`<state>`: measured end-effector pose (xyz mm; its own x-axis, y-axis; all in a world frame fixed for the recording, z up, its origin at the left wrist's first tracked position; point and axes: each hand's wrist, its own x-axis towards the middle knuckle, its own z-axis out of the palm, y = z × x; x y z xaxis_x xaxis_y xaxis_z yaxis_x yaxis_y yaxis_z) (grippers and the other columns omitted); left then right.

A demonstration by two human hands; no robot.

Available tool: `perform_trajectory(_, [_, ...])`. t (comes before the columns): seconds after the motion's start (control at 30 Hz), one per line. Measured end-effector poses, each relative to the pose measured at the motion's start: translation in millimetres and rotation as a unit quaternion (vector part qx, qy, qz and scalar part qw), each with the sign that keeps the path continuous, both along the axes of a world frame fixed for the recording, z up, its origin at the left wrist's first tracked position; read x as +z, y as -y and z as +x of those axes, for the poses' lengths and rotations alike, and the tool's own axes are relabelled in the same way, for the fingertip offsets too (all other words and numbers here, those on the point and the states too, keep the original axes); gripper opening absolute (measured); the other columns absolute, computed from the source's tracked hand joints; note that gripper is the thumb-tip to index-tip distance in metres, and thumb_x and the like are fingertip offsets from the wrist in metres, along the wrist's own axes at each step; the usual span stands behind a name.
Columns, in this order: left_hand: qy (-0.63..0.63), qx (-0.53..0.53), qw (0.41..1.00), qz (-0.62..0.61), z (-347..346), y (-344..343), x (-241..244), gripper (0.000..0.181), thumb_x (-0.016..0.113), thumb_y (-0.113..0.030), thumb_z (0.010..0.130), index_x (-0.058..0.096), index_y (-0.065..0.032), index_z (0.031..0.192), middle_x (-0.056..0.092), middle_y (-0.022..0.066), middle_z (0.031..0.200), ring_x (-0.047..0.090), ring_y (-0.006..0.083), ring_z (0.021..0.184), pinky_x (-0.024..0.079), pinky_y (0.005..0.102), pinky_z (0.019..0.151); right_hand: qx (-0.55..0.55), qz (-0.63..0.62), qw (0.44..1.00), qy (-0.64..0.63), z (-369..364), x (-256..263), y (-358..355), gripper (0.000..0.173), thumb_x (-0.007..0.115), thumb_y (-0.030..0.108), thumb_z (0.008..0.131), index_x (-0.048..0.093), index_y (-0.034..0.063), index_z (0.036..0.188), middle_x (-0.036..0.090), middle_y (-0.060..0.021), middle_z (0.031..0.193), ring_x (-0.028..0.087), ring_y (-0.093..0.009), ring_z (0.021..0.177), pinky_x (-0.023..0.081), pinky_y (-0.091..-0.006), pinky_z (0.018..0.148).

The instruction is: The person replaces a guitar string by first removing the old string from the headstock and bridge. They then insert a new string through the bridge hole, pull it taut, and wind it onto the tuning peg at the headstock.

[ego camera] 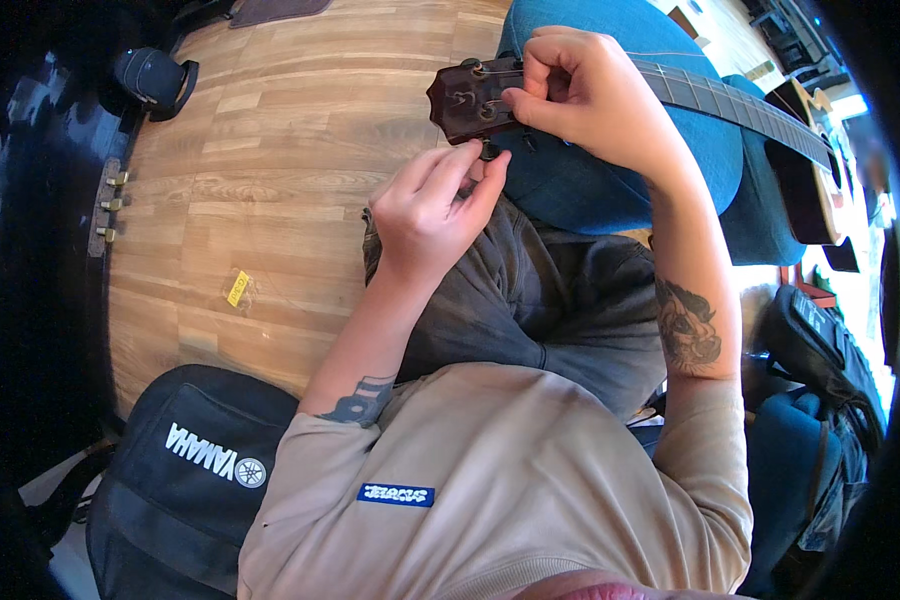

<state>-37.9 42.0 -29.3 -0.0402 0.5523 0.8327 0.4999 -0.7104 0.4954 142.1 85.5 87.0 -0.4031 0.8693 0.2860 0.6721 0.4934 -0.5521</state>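
An acoustic guitar's dark headstock (457,101) points left over the edge of a blue upholstered seat (570,187). My left hand (431,206) pinches a black tuning peg (489,150) on the headstock's near side between thumb and fingers. Over the nut end of the neck, my right hand (592,97) is curled with thumb and forefinger close together at a guitar string, though the fingers partly hide the grip. The fretboard (727,105) runs right to the guitar body (814,172). A thin string (667,54) stands off the fretboard beyond my right hand.
On the wood floor (270,187) lies a yellow tag (238,289) with writing, beside clear plastic. A black Yamaha bag (187,465) sits at lower left. Brass pedals (112,204) project from a glossy black piano (37,225). A black case (817,337) rests at right.
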Motion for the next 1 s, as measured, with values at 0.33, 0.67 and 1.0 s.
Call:
perform_trajectory(0.33, [0.011, 0.044, 0.998, -0.046, 19, 13, 5, 0.014, 0.079, -0.006, 0.083, 0.068, 0.0005, 0.090, 0.063, 0.0082, 0.065, 0.062, 0.0208, 0.050, 0.048, 0.0316, 0.045, 0.008, 0.011, 1.000, 0.009, -4, 4, 5, 0.031, 0.077, 0.009, 0.083, 0.051, 0.0009, 0.068, 0.043, 0.0002, 0.070, 0.039, -0.006, 0.062, 0.032, -0.0252, 0.052])
perform_trajectory(0.67, [0.100, -0.032, 0.971, -0.215, 18, 11, -11, 0.013, 0.074, -0.005, 0.086, 0.064, -0.0039, 0.078, 0.059, 0.0073, 0.059, 0.060, 0.0206, 0.048, 0.049, 0.0335, 0.047, 0.009, 0.019, 1.000, 0.003, -4, 2, 5, 0.033, 0.078, 0.011, 0.084, 0.051, 0.0006, 0.068, 0.042, 0.0012, 0.070, 0.038, -0.005, 0.061, 0.032, -0.0244, 0.051])
perform_trajectory(1.0, [0.034, 0.009, 0.997, -0.069, 10, 7, -6, 0.014, 0.082, -0.011, 0.082, 0.073, -0.0054, 0.091, 0.065, 0.0058, 0.076, 0.064, 0.0150, 0.062, 0.051, 0.0272, 0.054, 0.012, 0.033, 0.999, 0.002, -4, 1, 5, 0.034, 0.078, 0.011, 0.084, 0.051, 0.0007, 0.067, 0.043, 0.0009, 0.069, 0.038, -0.005, 0.059, 0.032, -0.0248, 0.050])
